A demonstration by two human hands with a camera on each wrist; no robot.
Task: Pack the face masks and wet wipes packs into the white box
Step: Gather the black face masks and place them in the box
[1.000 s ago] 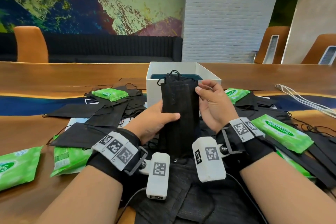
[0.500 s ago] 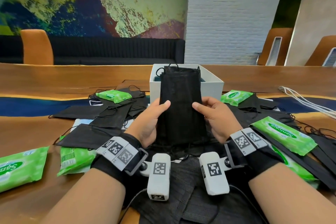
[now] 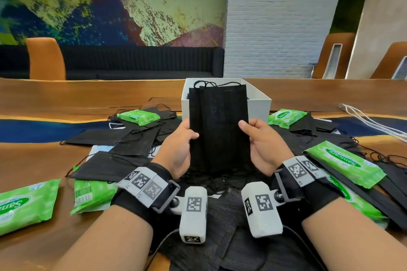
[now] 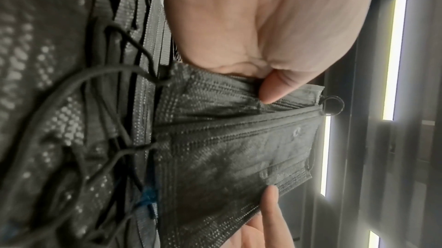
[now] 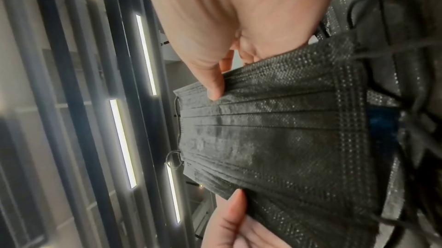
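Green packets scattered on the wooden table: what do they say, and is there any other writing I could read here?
"Sanicare": white lettering on the flat green wet wipes pack at the right.
"San...", cut off by the edge: green pack at far left.
Logo on the two green packs beside the white box: too small to read.
Square black-and-white code tags on the wrist bands: patterns only, tiny characters unreadable.

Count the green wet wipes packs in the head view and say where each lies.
6: far left of box; right of box; left table edge; beside left wrist; right on masks; one beneath it. Masks may hide more.
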